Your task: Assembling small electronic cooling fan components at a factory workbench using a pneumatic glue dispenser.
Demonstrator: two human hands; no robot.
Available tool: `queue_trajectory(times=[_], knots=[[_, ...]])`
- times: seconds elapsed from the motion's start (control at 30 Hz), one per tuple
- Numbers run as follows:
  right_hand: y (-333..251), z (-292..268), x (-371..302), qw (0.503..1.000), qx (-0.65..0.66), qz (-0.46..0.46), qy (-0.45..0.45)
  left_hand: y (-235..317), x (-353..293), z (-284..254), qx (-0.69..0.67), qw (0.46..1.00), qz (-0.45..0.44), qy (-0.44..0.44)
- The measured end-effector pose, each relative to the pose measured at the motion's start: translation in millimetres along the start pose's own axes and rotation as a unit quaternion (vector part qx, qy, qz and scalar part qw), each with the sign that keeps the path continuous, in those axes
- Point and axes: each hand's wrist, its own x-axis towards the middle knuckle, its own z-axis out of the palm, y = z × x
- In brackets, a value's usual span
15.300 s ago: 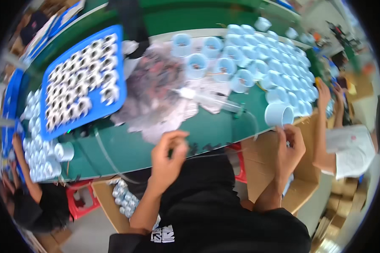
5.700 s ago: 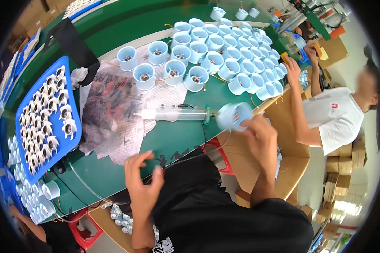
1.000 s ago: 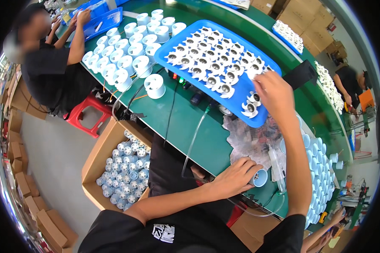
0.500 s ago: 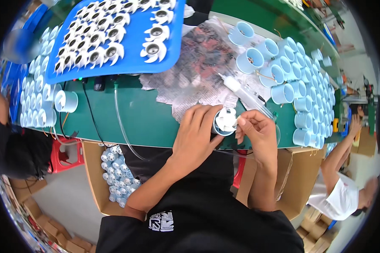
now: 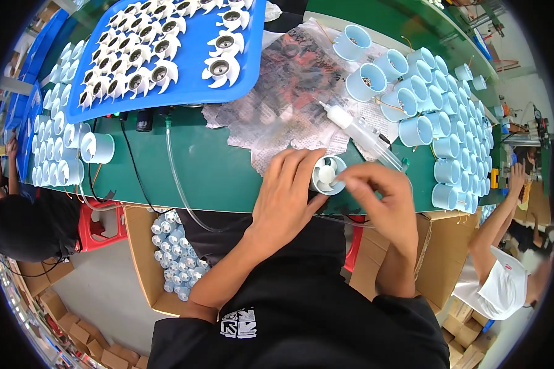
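My left hand is wrapped around the left side of a light blue cup, holding it at the front edge of the table. Inside the cup's mouth sits a white fan impeller, its round hub facing up. At the cup's right rim is my right hand, with fingers curled and fingertips close to the impeller's blades. Whether those fingertips pinch anything is hidden. Beyond the cup lies a clear syringe-like tube with a white nozzle, on a stained paper sheet.
A blue tray of white impellers stands at the back left. Rows of light blue cups fill the right side, and more cups stand at the left. A clear hose crosses the table. Below is a cardboard box of finished-looking cups.
The impeller has gone from standing tilted at the cup's mouth to sitting lower and flatter inside it. My right hand has shifted slightly rightward, while my left keeps its hold.
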Motion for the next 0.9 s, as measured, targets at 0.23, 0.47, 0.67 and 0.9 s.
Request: queue_trajectory(times=[0.23, 0.47, 0.67, 0.9], knots=[[-11, 0, 0, 0.941, -0.250, -0.132, 0.186, 1, 8, 6, -0.014, 1.000, 0.006, -0.010], [11, 7, 10, 0.976, -0.096, -0.104, 0.166, -13, -1, -2, -0.008, 0.998, 0.012, 0.064], [43, 23, -39, 0.946, -0.165, -0.026, 0.277, 4, 2, -58, -0.239, 0.964, 0.058, 0.104], [71, 61, -35, 0.932, -0.254, -0.151, 0.209, -54, 19, -273, 0.076, 0.942, -0.039, 0.324]])
